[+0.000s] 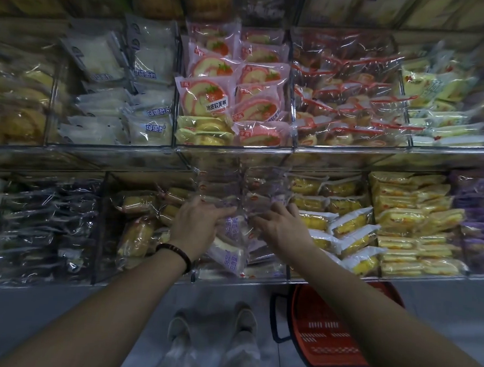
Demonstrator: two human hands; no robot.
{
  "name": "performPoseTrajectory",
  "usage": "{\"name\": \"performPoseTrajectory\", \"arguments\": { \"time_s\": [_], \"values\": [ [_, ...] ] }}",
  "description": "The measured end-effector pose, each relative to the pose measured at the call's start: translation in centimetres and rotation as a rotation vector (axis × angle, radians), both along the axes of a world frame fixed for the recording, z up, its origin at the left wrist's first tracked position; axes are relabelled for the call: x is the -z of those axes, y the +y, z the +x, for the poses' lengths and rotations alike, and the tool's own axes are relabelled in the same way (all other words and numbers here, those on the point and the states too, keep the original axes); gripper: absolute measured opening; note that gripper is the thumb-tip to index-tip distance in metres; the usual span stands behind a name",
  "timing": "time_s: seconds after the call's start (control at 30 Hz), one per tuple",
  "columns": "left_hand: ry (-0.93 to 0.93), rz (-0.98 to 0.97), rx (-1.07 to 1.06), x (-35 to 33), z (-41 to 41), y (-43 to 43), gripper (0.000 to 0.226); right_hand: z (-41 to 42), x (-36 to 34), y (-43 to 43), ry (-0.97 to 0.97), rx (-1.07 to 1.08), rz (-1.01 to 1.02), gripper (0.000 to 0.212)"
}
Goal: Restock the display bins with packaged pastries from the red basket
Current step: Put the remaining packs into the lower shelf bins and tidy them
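head view looks down on two tiers of clear display bins. the left hand (196,223) and the right hand (279,226) both reach into the middle bin (269,272) of the lower shelf (417,276). they rest on packaged pastries (230,250) with purple lettering, stacked toward the bin's front edge. the fingers of both hands lie spread and nearly straight on top of the wrappers, and seem to press or even them out rather than pinch. the fingertips sink into glossy film, though, so a light hold cannot be ruled out.

on progress: the red basket (322,332) stands on the floor (96,322) below the shelf's front edge, on the person's right. the part of its inside that shows holds no packets. the restocking therefore looks close to done, with this bin being filled or tidied. the neighbouring bins on both tiers look well filled.

hidden: the right forearm crosses the basket's near side and the shelf covers its far rim, so leftover packets there cannot be excluded. the back of the middle bin is lost in reflections on the clear walls. the outer bins at the left end are dark and blurred.
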State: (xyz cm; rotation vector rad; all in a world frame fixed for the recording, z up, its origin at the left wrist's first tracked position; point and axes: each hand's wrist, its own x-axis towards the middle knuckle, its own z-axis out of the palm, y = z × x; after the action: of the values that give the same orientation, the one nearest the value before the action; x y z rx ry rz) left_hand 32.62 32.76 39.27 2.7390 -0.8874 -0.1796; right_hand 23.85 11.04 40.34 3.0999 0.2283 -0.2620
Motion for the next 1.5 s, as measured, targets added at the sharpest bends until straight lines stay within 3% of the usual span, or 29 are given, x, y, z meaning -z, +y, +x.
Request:
{"name": "performPoseTrajectory", "arguments": {
  "time_s": [0.17,0.3,0.4,0.7,1.0,1.23,1.4,1.5],
  "values": [
    [-0.011,-0.012,-0.017,0.3,0.1,0.5,0.049,0.4,-0.6,-0.4,-0.07,0.123,-0.029,0.031],
    [-0.033,-0.018,0.008,0.7,0.5,1.2,0.054,1.0,-1.4,0.2,-0.03,0.292,-0.032,0.045],
    [-0.041,-0.03,0.026,0.4,0.5,1.2,0.054,1.8,-2.0,0.6,-0.023,0.358,-0.039,0.044],
    [-0.092,-0.054,0.074,0.3,0.2,1.2,0.052,2.7,-0.9,2.8,-0.035,0.228,-0.056,0.034],
    [-0.23,-0.113,0.098,0.9,1.0,0.0,0.044,2.5,1.5,0.2,-0.169,0.24,0.024,0.044],
    [-0.133,-0.15,0.052,2.0,0.5,0.6,0.048,1.0,1.1,0.1,-0.117,0.258,0.246,0.068],
    [-0.024,-0.283,-0.065,0.1,0.1,1.7,0.04,-3.8,-0.1,1.8,-0.391,0.393,0.46,0.041],
    [0.02,-0.404,-0.284,-0.6,-1.9,2.9,0.028,-6.7,0.1,4.2,-0.156,0.558,0.717,0.044]
  ]
}}
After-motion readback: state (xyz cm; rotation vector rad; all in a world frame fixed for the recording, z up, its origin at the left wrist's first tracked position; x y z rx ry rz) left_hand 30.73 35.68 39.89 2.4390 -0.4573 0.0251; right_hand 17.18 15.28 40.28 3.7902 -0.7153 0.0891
